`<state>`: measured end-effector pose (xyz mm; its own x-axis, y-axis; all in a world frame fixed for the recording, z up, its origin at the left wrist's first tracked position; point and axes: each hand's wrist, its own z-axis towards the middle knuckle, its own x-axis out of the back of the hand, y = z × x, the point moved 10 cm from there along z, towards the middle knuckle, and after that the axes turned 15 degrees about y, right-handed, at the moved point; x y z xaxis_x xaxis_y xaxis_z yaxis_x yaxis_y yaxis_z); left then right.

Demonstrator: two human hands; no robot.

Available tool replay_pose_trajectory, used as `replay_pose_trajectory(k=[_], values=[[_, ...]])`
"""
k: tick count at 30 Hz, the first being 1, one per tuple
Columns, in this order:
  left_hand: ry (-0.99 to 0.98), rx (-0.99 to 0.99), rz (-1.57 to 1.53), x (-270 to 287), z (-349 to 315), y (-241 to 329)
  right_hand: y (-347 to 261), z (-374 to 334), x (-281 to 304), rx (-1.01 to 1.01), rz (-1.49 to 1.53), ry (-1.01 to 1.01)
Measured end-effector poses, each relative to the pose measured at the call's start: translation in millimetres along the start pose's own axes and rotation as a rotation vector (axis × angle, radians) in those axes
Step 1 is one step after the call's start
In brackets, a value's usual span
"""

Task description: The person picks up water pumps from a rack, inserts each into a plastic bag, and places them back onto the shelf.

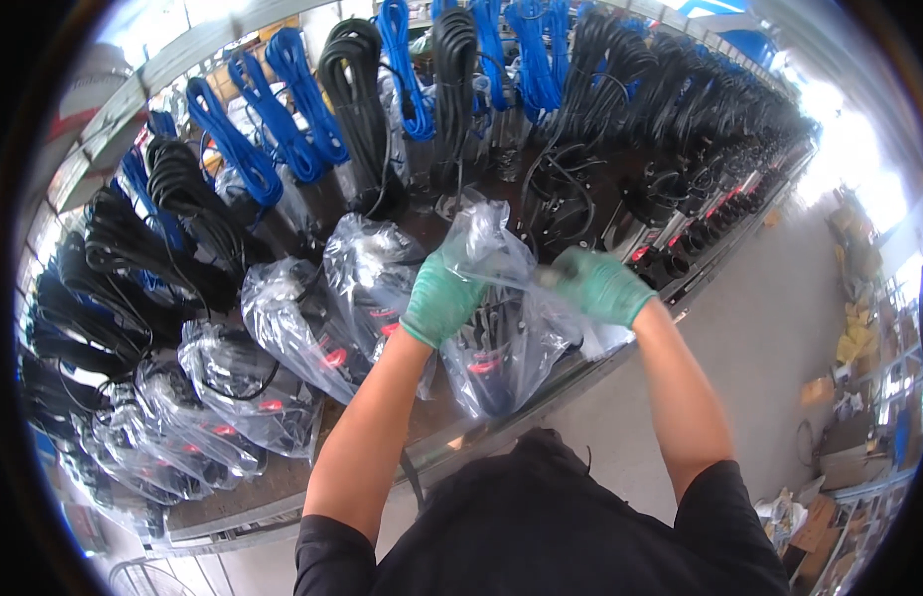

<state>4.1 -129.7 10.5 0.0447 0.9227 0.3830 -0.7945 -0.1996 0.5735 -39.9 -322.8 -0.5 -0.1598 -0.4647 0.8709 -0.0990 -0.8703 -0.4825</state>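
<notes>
Directly before me stands a dark pump-like machine with a red mark, inside a clear plastic bag (501,363). My left hand (443,301), in a green glove, is closed on the upper left side of this bag. On the other side, my right hand (602,286), also gloved in green, has curled fingers at the bag's gathered upper edge; its fingertips are slightly blurred. The bag's top bunches up between and above both hands. Immediately left stands another bagged machine (372,268). To the right, unbagged machines (645,223) show their black and metal bodies.
More bagged machines (297,323) line the bench's left side. Behind them stand bundles of black cable (357,109) and blue cable (233,144). The bench edge (451,437) curves past me. Boxes and shelving (849,437) stand across the grey floor (719,348) at right.
</notes>
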Motion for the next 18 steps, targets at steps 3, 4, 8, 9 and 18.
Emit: replay_pose_trajectory(k=[3, 4, 8, 9, 18], values=[[0.103, -0.24, 0.476, -13.3, -1.9, 19.4, -0.4, -15.7, -35.8, 0.175, 0.109, -0.153], [0.145, -0.211, 0.528, -14.4, -0.8, 15.0, 6.8, -15.3, -46.1, 0.178, 0.127, -0.121], [0.294, -0.099, 0.654, -11.3, 13.5, 5.2, 16.3, -5.0, -45.8, 0.192, 0.381, 0.14], [0.346, -0.058, 0.68, -4.8, 14.0, 3.7, 9.2, -4.5, -38.0, 0.169, 0.505, 0.192], [0.241, 0.255, 0.273, 9.7, 7.8, -45.1, -102.6, -3.3, 44.0, 0.653, 0.418, 0.008]])
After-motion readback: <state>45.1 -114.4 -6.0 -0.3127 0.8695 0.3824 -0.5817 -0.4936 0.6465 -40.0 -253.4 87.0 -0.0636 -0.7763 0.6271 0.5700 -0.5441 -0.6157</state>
